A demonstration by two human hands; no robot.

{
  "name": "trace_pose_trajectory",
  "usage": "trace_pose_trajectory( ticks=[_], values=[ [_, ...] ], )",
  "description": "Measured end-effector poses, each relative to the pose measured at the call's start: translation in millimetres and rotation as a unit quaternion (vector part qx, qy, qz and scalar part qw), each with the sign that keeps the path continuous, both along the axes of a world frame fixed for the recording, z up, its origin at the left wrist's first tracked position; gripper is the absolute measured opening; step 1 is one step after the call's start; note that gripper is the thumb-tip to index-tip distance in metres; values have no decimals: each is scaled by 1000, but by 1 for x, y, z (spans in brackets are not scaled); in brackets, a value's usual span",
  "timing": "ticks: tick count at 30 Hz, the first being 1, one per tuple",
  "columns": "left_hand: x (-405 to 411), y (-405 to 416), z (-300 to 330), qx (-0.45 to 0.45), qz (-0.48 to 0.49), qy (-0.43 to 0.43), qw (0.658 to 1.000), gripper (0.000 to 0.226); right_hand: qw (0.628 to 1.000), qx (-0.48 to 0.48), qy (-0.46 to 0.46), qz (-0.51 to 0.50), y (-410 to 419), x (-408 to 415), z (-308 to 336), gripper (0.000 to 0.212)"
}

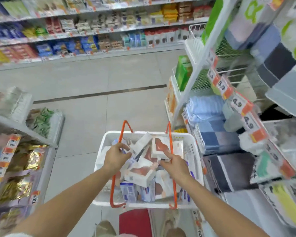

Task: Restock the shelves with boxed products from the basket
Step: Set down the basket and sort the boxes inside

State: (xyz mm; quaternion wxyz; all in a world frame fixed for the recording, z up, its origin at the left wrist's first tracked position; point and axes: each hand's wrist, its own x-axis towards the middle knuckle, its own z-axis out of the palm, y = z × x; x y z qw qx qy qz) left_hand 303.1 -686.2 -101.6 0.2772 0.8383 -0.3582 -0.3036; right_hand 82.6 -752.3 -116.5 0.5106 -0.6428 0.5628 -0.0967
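Forearms: both bare arms reached forward and down over the basket.
Left hand (115, 155): hovered over the basket's left half, fingers curled downward onto the packs there; whether its grip closed on a pack could not be told.
Right hand (175, 164): over the basket's right half, index finger stretched out and touching a white box, the other fingers loosely bent, grip holding nothing.
Basket (194, 146): white plastic, with two orange handles (171, 149) raised upright, standing on the floor in the aisle, just beyond a red mat (135, 223).
Boxed products (140, 174): white cartons with a reddish-brown window, heaped at odd tilts in the basket; blue-and-white packs (129, 191) stood along its near wall.
Right shelf (246, 106): folded cloths in blues and greys, orange price tags on its edge.
Left shelf (46, 139): gold foil packets.
Far shelves (92, 53): rows of packaged goods, blurred.
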Motion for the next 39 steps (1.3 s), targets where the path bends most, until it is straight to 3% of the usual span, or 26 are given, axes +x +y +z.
trace_pose_trajectory(
  ticks=[8, 14, 21, 30, 39],
  values=[
    [49, -103, -26, 19, -61, 32, 997, 11, 996, -12, 31, -79, -83, 34, -24, 51],
    [89, -160, -82, 57, -119, 72, 989, 15, 988, -12, 72, -136, -111, 57, -73, 58],
    [102, -210, -171, 124, -104, 51, 986, 25, 992, 50, 68, -91, -145, 62, -171, 65],
    [130, -232, -288, 147, -81, 46, 985, 46, 995, 27, 80, -58, -185, 91, -287, 62],
    [143, -227, -412, 80, -29, 41, 995, 51, 993, -20, 112, -11, -216, 117, -405, 63]
  ],
)
